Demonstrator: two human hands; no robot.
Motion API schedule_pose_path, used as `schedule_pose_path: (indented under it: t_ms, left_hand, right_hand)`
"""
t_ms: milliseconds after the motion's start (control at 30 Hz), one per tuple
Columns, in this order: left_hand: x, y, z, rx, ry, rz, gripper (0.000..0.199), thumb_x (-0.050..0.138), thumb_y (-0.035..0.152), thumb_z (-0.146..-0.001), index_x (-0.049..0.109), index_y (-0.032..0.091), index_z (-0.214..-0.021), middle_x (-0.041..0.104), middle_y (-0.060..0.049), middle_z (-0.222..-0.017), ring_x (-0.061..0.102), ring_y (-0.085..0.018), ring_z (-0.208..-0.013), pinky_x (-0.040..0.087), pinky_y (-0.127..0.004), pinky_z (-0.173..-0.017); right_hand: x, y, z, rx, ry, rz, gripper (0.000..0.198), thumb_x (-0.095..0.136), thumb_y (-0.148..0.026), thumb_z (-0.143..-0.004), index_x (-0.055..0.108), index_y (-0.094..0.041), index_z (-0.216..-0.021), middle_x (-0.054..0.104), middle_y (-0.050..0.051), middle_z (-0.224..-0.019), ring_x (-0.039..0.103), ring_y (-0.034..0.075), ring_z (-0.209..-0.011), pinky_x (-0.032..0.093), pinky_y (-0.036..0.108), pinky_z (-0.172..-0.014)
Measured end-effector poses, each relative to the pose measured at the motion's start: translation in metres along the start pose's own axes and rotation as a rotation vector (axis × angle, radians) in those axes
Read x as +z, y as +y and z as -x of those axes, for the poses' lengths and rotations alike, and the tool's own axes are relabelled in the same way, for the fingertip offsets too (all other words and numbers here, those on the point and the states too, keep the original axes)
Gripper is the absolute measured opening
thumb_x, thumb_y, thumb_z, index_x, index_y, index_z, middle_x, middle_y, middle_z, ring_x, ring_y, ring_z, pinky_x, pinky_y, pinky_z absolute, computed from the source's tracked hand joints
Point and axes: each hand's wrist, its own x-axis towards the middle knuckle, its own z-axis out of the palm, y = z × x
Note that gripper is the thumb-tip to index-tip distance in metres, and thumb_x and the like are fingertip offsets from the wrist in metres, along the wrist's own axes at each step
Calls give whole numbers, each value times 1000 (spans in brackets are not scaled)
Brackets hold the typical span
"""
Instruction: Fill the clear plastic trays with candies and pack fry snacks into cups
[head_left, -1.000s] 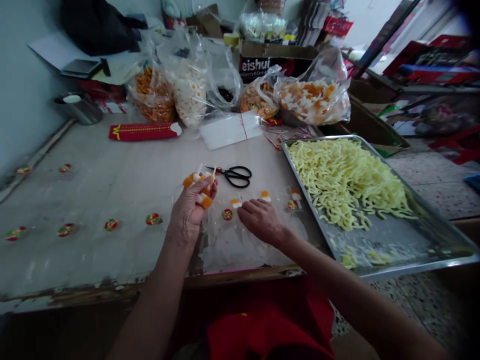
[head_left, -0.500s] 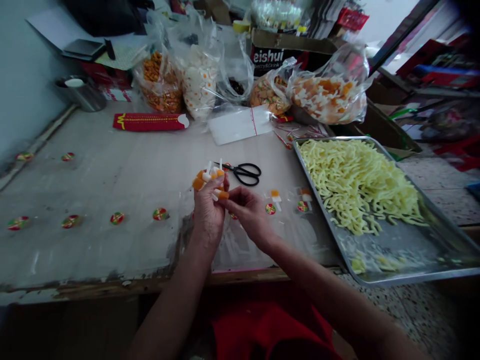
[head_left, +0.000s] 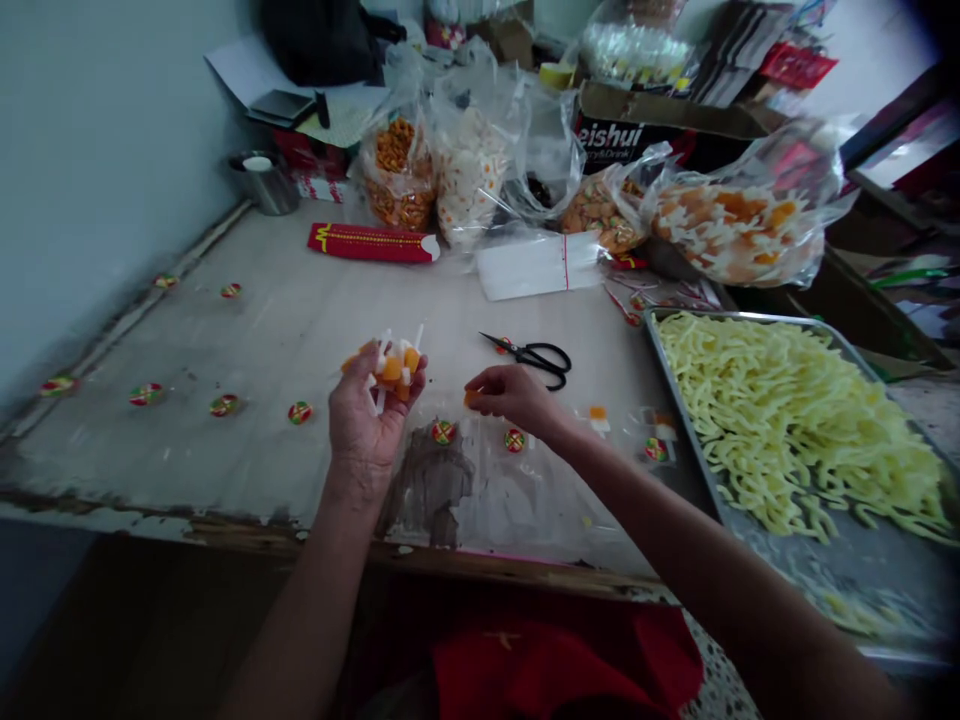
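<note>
The left hand [head_left: 367, 412] is half closed around a bunch of small, block-shaped orange-and-white sweets [head_left: 393, 368] with white sticks. The right hand [head_left: 510, 394] pinches a small orange piece [head_left: 471, 398] over the pale counter [head_left: 277, 335]. Such sweets are probably light and rather soft; gripping the sticks gently should avoid denting them.

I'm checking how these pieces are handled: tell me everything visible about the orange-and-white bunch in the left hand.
The orange-and-white bunch is a cluster of small blocky pieces, with thin white sticks jutting up and down at angles. The left hand cups it above the table. Overlap hides the count; the material is unclear.
</note>
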Motion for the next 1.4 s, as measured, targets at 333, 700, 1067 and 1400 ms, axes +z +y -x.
schedule_pose_path:
  t_ms: [333, 700, 1067, 1400]
  left_hand:
    - [-20, -3, 11, -158, -60, -38, 30, 76, 21, -73, 67, 14, -100, 74, -12, -100, 75, -27, -93, 62, -29, -69]
    - [-30, 3, 18, -71, 1, -68, 26, 79, 13, -72, 68, 19, -94, 72, -2, -101, 73, -21, -97, 63, -33, -84]
    - [-79, 76, 30, 50, 309, -91, 22, 78, 13, -69, 68, 16, -88, 72, -6, -102, 75, -24, -92, 63, -22, -63]
    - [-93, 66, 41, -20, 203, -219, 29, 85, 21, -65, 72, 19, -91, 72, -1, -95, 72, -19, -89, 63, -26, -68]
  right_hand:
    - [13, -13, -1, -93, 253, 165, 33, 77, -47, -81, 77, -18, -97, 65, 1, -71, 52, 13, -63, 37, 28, -60]
    - [57, -60, 1, -168, 258, -440, 29, 70, -45, -85, 75, -16, -83, 70, 3, -74, 62, 13, -63, 47, 24, -58]
    - [78, -23, -1, -841, 55, 734, 24, 52, -19, -103, 72, -18, -115, 75, 9, -108, 68, 19, -91, 51, 31, -78]
    - [100, -49, -1, -629, 32, 723, 25, 55, -21, -101, 71, -16, -120, 68, 14, -124, 57, 28, -116, 46, 43, -98]
